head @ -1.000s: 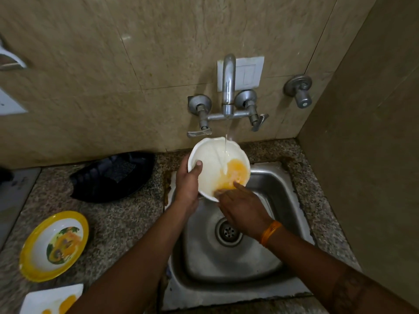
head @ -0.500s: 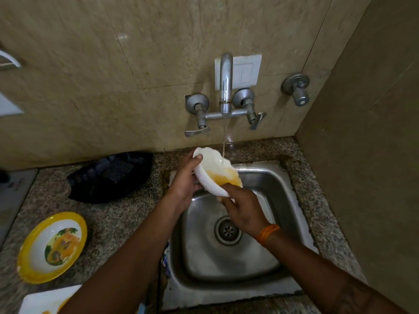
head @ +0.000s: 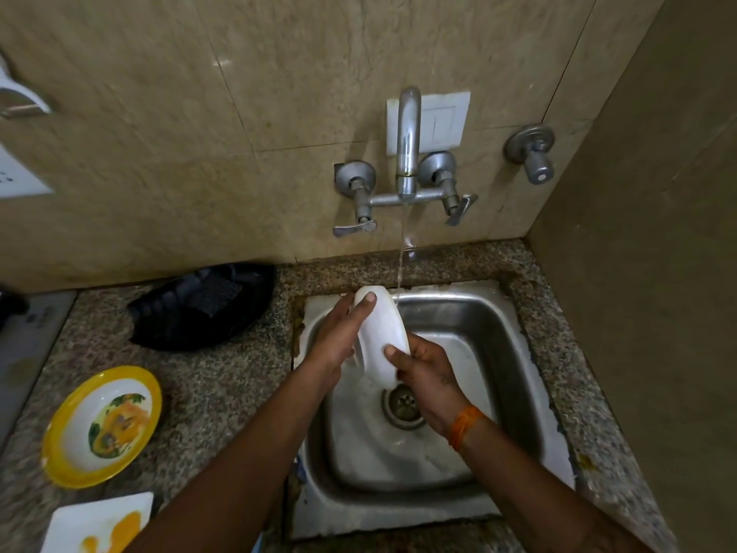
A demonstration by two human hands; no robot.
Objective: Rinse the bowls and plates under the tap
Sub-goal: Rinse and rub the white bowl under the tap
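A white bowl (head: 381, 333) is held over the steel sink (head: 490, 353), tipped on edge so its underside faces me. My left hand (head: 339, 337) grips its upper left rim, thumb on the back. My right hand (head: 428, 371) holds the lower right edge, thumb pressed on the underside. A thin stream runs from the tap (head: 407, 149) and falls just past the bowl's right rim. On the counter at left sit a yellow-rimmed bowl (head: 101, 425) with orange residue and a white square plate (head: 95, 524) with orange smears.
A black tray (head: 207, 305) with a dark scrub pad lies on the granite counter behind the sink's left side. Two tap handles flank the spout; a separate valve (head: 532, 153) sticks out at right. A tiled wall closes the right side.
The bowl has been turned over from facing up with orange residue showing to on edge with its underside toward me, and lowered into the sink. Both hands moved down with it.
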